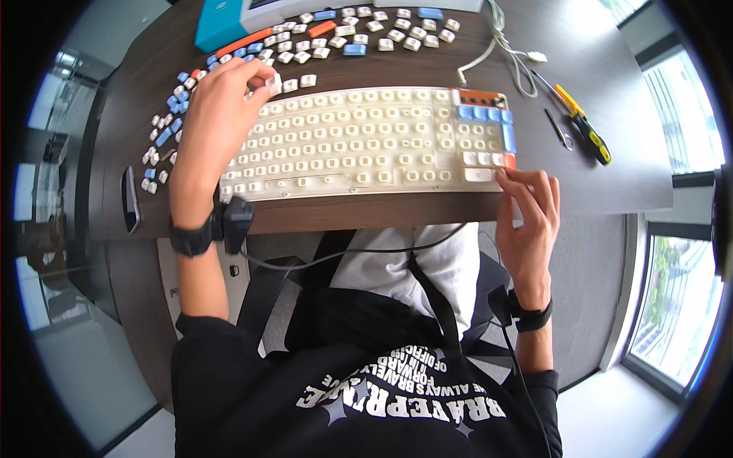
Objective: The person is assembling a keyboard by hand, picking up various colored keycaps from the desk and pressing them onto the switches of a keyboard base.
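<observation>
A white keyboard (pixel 343 141) lies along the table's near edge, most of its switches bare. Its right end carries a row of blue keycaps (pixel 484 114), a tall blue keycap (pixel 508 138), an orange keycap (pixel 509 161) and several white ones. My left hand (pixel 221 107) reaches over the keyboard's left end, thumb and forefinger pinching a white keycap (pixel 273 82) just beyond its far edge. At the near right corner, my right hand (pixel 531 200) has its fingertips closed at the right end of a wide white keycap (pixel 479 175), partly covering it.
Loose keycaps (pixel 366 34) in white, blue and orange spread across the far side and the left. A pale coiled cable (pixel 496 38), a yellow-black screwdriver (pixel 584 126) and tweezers (pixel 559 128) lie right. A phone (pixel 130 200) sits far left; a teal box (pixel 221 23) stands behind.
</observation>
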Tool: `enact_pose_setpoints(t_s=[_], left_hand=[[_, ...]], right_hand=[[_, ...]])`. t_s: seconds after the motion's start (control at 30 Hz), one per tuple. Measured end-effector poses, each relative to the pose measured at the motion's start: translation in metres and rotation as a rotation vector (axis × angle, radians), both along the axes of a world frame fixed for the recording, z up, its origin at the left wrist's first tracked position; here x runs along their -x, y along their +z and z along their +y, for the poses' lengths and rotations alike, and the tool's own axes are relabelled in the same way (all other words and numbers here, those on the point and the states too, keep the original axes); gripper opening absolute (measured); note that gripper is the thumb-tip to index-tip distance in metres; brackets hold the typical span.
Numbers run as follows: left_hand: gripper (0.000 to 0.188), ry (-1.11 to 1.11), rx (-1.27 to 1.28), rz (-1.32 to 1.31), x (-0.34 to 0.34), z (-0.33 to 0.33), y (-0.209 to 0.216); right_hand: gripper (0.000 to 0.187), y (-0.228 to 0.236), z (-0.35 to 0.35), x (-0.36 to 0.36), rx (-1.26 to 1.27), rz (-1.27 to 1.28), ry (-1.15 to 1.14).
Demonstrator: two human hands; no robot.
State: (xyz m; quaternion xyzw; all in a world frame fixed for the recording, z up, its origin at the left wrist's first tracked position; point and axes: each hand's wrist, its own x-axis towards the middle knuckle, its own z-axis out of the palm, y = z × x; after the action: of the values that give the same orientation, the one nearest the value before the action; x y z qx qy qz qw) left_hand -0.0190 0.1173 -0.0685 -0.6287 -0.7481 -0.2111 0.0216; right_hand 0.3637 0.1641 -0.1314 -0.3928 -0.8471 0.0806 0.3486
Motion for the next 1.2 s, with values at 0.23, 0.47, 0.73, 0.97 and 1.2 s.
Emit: enact_pose_setpoints(t_s=[0.23,0.47,0.73,0.97,1.2], left_hand=[[0.017,-0.421,-0.181,-0.077,-0.143,0.006,-0.027],[0.016,-0.422,-0.138,-0.008,-0.178,0.031,-0.042],[0.014,-0.440,-0.159,0.036,-0.180,0.042,-0.043],[0.014,-0.443,-0.140,0.006,-0.184,0.039,-0.040],[0.010,-0.395,-0.066,0.170,-0.199,0.035,-0.036]], right_hand=[[0.033,-0.006,0.000,-0.004,0.007,0.000,0.001],[0.037,-0.007,-0.005,-0.004,0.007,0.011,0.004],[0.033,-0.007,-0.002,-0.003,0.033,0.047,-0.005],[0.030,-0.008,0.000,-0.003,0.007,0.031,0.012],[0.032,-0.008,0.000,-0.003,-0.026,0.028,0.014]])
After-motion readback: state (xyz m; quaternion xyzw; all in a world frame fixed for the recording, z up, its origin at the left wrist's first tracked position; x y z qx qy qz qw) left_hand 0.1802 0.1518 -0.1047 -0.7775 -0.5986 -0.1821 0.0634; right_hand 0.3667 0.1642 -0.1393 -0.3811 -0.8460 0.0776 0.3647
